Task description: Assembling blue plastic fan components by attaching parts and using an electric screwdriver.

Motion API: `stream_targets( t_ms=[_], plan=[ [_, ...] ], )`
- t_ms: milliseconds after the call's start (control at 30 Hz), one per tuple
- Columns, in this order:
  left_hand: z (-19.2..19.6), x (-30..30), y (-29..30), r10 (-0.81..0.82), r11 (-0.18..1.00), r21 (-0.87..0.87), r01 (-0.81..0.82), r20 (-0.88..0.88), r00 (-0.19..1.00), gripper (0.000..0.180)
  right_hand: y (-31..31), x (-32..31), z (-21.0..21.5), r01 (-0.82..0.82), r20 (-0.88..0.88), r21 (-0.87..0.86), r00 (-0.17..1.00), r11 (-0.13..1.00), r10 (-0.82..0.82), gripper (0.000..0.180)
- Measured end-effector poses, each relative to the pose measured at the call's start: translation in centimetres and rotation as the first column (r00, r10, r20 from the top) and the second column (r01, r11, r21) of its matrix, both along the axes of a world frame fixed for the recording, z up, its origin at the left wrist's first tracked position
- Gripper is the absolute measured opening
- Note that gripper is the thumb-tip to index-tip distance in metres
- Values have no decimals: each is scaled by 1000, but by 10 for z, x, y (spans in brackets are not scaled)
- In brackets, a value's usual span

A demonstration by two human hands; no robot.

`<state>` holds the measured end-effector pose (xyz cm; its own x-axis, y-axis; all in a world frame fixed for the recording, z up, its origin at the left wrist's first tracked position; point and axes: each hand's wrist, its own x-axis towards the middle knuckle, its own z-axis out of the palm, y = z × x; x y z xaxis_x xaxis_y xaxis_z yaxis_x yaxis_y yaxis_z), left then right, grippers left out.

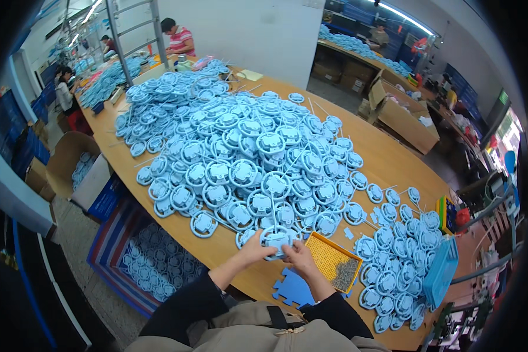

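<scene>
I see both hands at the near edge of the wooden counter [393, 158], holding one round light-blue plastic part [277, 240] between them. The left hand [257, 249] has its fingers pinching the part's left rim; the right hand [299, 256] has its fingers pinching the right rim. The part sits just in front of a large heap of like blue parts [240, 152]. An orange tray [334, 261] holding small grey pieces lies just right of the right hand, and a blue foam mat [291, 289] lies under the wrists.
</scene>
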<state>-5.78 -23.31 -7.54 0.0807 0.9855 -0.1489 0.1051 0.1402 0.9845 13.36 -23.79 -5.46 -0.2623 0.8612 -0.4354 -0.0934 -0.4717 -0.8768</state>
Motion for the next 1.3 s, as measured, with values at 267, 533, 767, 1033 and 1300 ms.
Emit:
stream_targets(
  t_ms=[267,533,767,1033,1300],
  plan=[
    [106,-43,185,-275,950,203,236,197,941,45,-86,158,-20,128,350,73,925,989,-146,44],
    [260,199,226,-648,567,606,558,-90,756,45,-199,202,115,536,422,186,713,823,-560,53],
    [143,82,210,-309,762,491,422,-296,904,45,-261,314,369,214,-155,971,212,-109,-965,26],
    [110,4,148,231,908,420,-2,-497,837,45,-195,333,555,111,-64,993,762,32,-644,82],
    [172,68,87,25,858,482,178,-387,922,30,-105,305,561,259,-338,941,708,-217,-620,37]
  ],
)
